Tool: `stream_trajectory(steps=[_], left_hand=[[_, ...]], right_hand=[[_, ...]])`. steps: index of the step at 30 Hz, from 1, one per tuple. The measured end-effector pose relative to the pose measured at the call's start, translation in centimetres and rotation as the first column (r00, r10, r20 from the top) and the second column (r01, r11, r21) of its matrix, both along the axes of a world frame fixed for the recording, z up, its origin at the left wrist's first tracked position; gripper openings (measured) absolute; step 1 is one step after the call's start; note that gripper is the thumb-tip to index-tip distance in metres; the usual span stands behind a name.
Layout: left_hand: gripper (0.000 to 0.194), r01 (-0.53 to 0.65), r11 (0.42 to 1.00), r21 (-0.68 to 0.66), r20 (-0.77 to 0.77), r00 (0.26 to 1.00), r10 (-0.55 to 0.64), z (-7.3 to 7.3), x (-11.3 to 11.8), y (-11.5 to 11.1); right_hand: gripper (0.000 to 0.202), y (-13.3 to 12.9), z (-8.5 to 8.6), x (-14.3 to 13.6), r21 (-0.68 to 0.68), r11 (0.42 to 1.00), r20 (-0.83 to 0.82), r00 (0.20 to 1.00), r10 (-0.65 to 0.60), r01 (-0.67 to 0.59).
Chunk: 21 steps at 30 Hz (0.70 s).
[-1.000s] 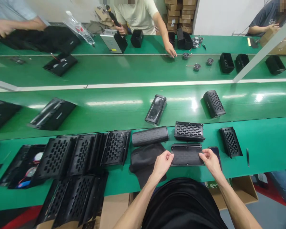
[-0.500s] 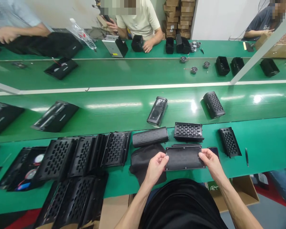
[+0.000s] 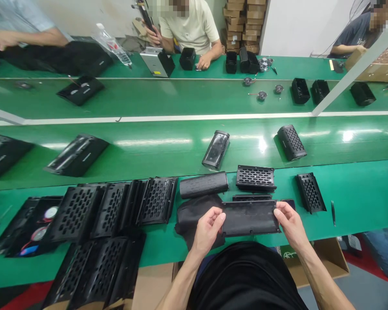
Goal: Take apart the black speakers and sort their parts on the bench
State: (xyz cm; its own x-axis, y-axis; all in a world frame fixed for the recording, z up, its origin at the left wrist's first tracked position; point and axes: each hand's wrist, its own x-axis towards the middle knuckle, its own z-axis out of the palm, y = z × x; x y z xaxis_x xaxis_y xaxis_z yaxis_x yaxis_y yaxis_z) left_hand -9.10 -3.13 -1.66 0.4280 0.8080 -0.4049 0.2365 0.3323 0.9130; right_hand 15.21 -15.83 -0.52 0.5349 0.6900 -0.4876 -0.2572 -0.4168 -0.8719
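Note:
A black rectangular panel (image 3: 250, 218) with small tabs along its edges is held level between my two hands, over the near edge of the green table. My left hand (image 3: 210, 226) pinches its left end, and my right hand (image 3: 288, 220) pinches the right end. Black cloth (image 3: 197, 217) lies just left of the panel, partly behind my left hand. Beyond it rests a dark rounded cover (image 3: 203, 185). A slotted black grille (image 3: 255, 178) sits behind the panel, and another grille (image 3: 311, 193) lies to the right.
Several slotted grilles (image 3: 76, 213) are stacked at the left beside an open housing (image 3: 29, 224) with wires. A pen (image 3: 333, 213) lies at the right. Black speaker units (image 3: 216, 150) stand on the green belt (image 3: 155, 150). People sit across, and an open carton (image 3: 330, 258) is below right.
The panel has come slightly nearer to my body and tilted a little, with both hands still on it. Across the table, a person's hand has raised a dark handheld object.

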Motion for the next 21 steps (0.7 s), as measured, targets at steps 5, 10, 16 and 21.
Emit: stream_trajectory(steps=[5,10,16,21], left_hand=[[0.036,-0.021,1.0,-0.002,0.03,0.999,0.021,0.4,-0.4,0.0],[0.04,-0.056,0.998,-0.015,0.049,0.997,0.056,-0.1,-0.6,0.0],[0.047,-0.171,0.956,-0.24,0.229,0.947,0.227,0.0,-0.3,0.2],[0.078,-0.194,0.914,-0.355,0.507,0.782,0.363,0.7,0.8,-0.1]], right_hand=[[0.048,-0.5,-0.2,0.2,0.054,0.999,-0.006,1.0,0.004,-0.004],[0.043,-0.4,0.0,0.1,0.083,0.996,-0.043,0.998,0.037,-0.033],[0.046,0.7,1.2,-0.6,0.093,0.996,-0.148,0.989,0.007,0.007],[0.041,3.0,1.8,-1.8,0.126,0.991,-0.277,0.961,-0.006,0.042]])
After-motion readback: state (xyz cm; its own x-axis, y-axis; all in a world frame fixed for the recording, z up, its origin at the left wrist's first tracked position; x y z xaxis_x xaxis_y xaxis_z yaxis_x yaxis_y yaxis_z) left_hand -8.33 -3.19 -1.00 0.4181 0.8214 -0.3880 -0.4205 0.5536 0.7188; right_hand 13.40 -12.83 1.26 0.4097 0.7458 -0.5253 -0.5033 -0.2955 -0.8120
